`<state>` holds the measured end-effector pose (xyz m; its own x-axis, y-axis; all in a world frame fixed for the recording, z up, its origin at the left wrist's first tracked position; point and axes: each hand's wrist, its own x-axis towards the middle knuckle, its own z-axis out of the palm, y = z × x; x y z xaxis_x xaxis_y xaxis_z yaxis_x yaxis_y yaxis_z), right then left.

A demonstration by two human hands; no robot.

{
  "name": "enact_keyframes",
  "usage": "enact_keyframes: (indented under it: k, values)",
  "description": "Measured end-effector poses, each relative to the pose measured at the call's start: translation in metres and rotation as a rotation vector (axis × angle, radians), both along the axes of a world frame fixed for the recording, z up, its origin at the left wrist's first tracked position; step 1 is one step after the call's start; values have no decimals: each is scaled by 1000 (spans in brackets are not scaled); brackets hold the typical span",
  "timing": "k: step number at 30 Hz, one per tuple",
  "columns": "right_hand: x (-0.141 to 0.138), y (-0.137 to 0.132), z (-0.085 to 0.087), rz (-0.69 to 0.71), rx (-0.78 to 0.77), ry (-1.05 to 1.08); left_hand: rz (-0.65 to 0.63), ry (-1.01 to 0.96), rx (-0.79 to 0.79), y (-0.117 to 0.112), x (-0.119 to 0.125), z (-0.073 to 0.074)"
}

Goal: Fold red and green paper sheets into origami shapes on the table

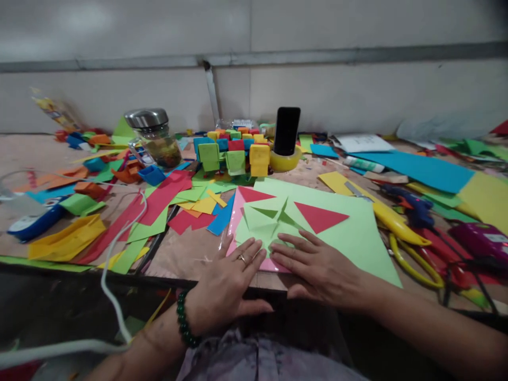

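A partly folded light green paper lies on a pink sheet at the table's near edge, with red triangles beside it. My left hand rests flat with fingers spread on the fold's near left corner; it wears a ring and a dark green bead bracelet. My right hand lies flat, fingers stretched out, pressing the fold's near right part. Neither hand holds anything. A large light green sheet lies under and to the right of the fold.
Behind the fold stand paper cubes, a black phone upright in a yellow tape roll, and a lidded glass jar. Coloured paper scraps cover the left. At right lie a yellow cutter, scissors, a glue gun. A white cable hangs at near left.
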<state>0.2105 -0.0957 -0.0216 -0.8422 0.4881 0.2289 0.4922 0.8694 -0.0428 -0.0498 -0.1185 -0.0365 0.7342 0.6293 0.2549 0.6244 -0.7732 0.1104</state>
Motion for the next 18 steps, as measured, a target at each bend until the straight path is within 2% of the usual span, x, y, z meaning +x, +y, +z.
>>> enact_keyframes:
  k: [6,11,15,18]
  values:
    - [24,-9,1,-78,118,15,-3,18,20,4,1,1]
    - [40,-17,6,-110,132,110,56,22,-77,7,8,17]
    - [44,-15,8,-267,128,145,143,8,-90,13,26,33]
    - [41,-9,3,-263,122,28,111,-1,-90,19,44,31]
